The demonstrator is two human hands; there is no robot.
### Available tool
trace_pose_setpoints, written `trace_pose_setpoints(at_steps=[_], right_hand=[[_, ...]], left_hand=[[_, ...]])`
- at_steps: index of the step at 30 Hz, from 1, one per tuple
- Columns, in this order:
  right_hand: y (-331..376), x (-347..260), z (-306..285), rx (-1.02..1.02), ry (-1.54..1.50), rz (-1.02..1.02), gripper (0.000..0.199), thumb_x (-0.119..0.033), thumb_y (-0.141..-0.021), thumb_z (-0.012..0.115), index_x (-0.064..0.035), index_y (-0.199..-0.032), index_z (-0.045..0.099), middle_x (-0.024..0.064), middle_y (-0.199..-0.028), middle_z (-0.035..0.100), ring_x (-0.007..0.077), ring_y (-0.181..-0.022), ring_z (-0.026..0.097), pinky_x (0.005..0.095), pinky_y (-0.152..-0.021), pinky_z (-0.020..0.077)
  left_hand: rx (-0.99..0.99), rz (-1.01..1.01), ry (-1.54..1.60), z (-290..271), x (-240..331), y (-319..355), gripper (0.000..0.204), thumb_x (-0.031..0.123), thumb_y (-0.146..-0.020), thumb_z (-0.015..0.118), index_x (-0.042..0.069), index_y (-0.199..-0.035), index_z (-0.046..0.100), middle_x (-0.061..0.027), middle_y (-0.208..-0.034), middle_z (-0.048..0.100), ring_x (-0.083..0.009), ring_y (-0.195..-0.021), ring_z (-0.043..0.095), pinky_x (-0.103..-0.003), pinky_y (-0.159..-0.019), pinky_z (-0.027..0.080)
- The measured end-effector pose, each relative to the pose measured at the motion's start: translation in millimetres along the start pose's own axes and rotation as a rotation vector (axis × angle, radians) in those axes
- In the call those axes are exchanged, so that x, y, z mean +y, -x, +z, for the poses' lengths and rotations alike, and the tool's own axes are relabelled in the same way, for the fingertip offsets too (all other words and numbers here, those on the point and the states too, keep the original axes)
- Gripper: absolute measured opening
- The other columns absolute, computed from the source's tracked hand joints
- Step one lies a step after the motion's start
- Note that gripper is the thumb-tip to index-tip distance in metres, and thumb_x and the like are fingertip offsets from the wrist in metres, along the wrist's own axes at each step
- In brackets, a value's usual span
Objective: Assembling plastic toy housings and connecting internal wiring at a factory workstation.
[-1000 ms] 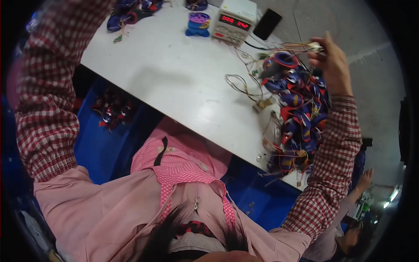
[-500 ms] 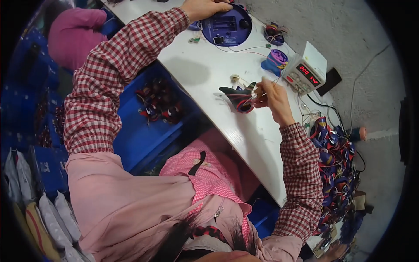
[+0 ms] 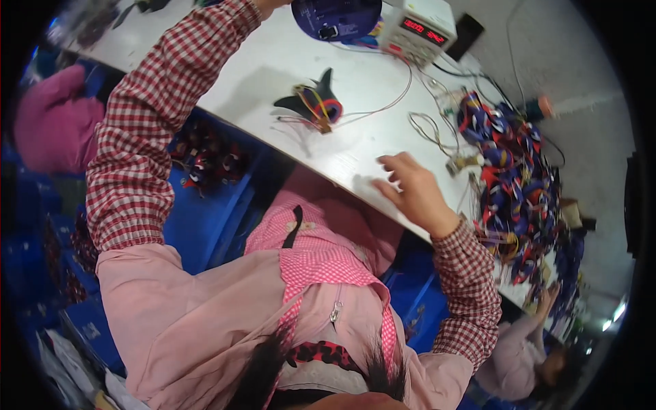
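Observation:
At the top edge, my left hand [image 3: 273, 5] is mostly cut off and its fingers do not show. Beside it is a dark blue round plastic base [image 3: 336, 15], also cut by the edge. My right hand [image 3: 415, 190] hovers over the front part of the white table, fingers apart, holding nothing. Left of it, a black finned plastic piece [image 3: 301, 104] with a red-rimmed round opening and yellow wires lies on the tabletop. Thin red and white wires [image 3: 383, 106] trail from near it towards the right.
A white power supply [image 3: 420, 31] with a red display stands at the far side, a black flat object [image 3: 467, 35] behind it. Coloured wired parts [image 3: 512, 184] are heaped at the right. Blue bins [image 3: 205, 225] sit below the table; other people are at left and lower right.
My right hand has let go of the finned piece, which now lies on the table, and has drawn back towards me with fingers spread. The whole view has shifted.

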State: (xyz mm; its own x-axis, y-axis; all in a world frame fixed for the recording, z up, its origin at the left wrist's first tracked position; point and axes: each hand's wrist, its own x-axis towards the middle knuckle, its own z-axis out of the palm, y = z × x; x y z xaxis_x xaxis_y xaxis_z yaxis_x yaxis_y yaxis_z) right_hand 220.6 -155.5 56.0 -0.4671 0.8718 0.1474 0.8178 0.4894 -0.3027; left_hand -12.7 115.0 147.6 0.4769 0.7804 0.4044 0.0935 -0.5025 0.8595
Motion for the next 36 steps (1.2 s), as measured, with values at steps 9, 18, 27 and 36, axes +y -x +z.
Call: trace_pose_setpoints(at_steps=[9, 18, 27, 36], right_hand=[[87, 77, -22, 0.82, -0.458, 0.788, 0.035, -0.018, -0.083, 0.069, 0.0054, -0.104, 0.055, 0.0044, -0.087, 0.059, 0.0084, -0.072, 0.053, 0.0206, -0.063, 0.0441], [75, 138, -2, 0.608, -0.607, 0.949, 0.035, -0.026, -0.085, 0.067, 0.0033, -0.102, 0.059, 0.006, -0.084, 0.062, 0.0066, -0.065, 0.054, 0.02, -0.056, 0.0439], [18, 65, 0, 0.729, -0.951, 0.56, 0.019, -0.015, -0.09, 0.059, 0.0012, -0.099, 0.059, 0.0042, -0.08, 0.063, 0.008, -0.065, 0.058, 0.0199, -0.053, 0.0492], [-6, 53, 39, 0.598, -0.536, 0.446, 0.02, -0.009, -0.084, 0.066, 0.002, -0.098, 0.057, 0.0075, -0.089, 0.057, 0.0117, -0.068, 0.059, 0.0224, -0.054, 0.0488]], left_hand=[[-0.53, 0.117, -0.182, 153, -16, 33, 0.035, 0.031, -0.082, 0.063, 0.003, -0.103, 0.062, -0.0106, -0.083, 0.064, -0.0166, -0.074, 0.062, -0.029, -0.068, 0.049], [-0.548, -0.407, -0.261, 188, -50, 74, 0.035, 0.031, -0.079, 0.061, 0.003, -0.101, 0.062, -0.0178, -0.086, 0.065, -0.0273, -0.077, 0.064, -0.036, -0.073, 0.051], [-0.487, -0.305, -0.444, 190, -90, 96, 0.033, 0.025, -0.082, 0.059, -0.002, -0.102, 0.057, -0.0205, -0.086, 0.064, -0.0314, -0.083, 0.064, -0.036, -0.076, 0.05], [-0.441, -0.282, -0.344, 193, -88, 106, 0.033, 0.017, -0.082, 0.051, -0.004, -0.108, 0.053, -0.0255, -0.092, 0.063, -0.0364, -0.087, 0.063, -0.04, -0.08, 0.049]])
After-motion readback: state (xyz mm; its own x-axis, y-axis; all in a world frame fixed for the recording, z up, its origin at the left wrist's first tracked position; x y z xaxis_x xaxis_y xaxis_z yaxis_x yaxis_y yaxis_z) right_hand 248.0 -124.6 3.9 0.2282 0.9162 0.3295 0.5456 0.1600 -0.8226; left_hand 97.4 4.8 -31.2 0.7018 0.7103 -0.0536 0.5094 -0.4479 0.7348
